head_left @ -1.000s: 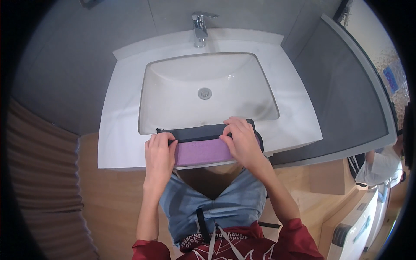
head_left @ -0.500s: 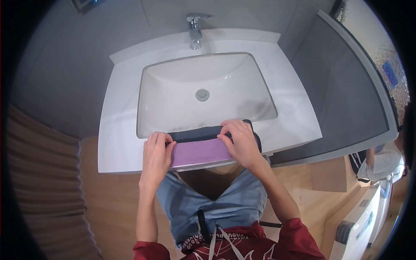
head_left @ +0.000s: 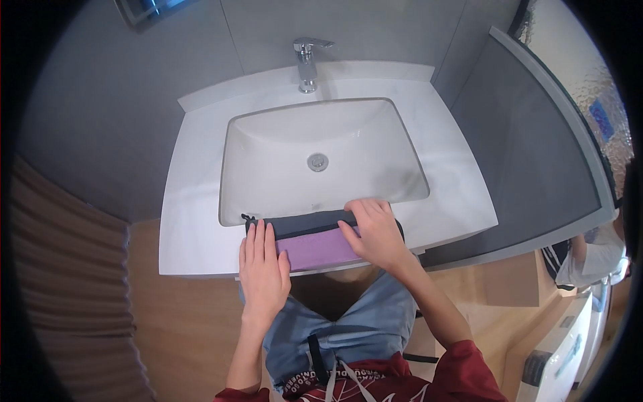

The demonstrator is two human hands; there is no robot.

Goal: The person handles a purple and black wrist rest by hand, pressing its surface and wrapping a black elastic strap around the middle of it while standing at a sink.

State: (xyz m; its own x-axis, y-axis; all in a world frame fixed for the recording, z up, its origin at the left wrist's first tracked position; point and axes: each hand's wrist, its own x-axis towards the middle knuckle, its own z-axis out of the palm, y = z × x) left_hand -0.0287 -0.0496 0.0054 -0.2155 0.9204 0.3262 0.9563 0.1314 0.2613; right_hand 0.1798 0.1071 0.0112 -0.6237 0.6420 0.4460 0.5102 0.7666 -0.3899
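Oblong purple-and-grey fabric bundle (head_left: pixel 316 250) is lying beside the glossy basin (head_left: pixel 274 167), left hand (head_left: pixel 264 271) resting flat on it, right hand (head_left: pixel 376 232) curling, grip unclear.

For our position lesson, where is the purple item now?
In the head view, the purple item lies below centre on the white counter, in front of the sink, under the left hand and right hand.

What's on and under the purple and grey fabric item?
On the fabric item: the left hand at its left end, fingers extended, and the right hand near its right end. The white counter shows to either side; what lies directly beneath is covered.
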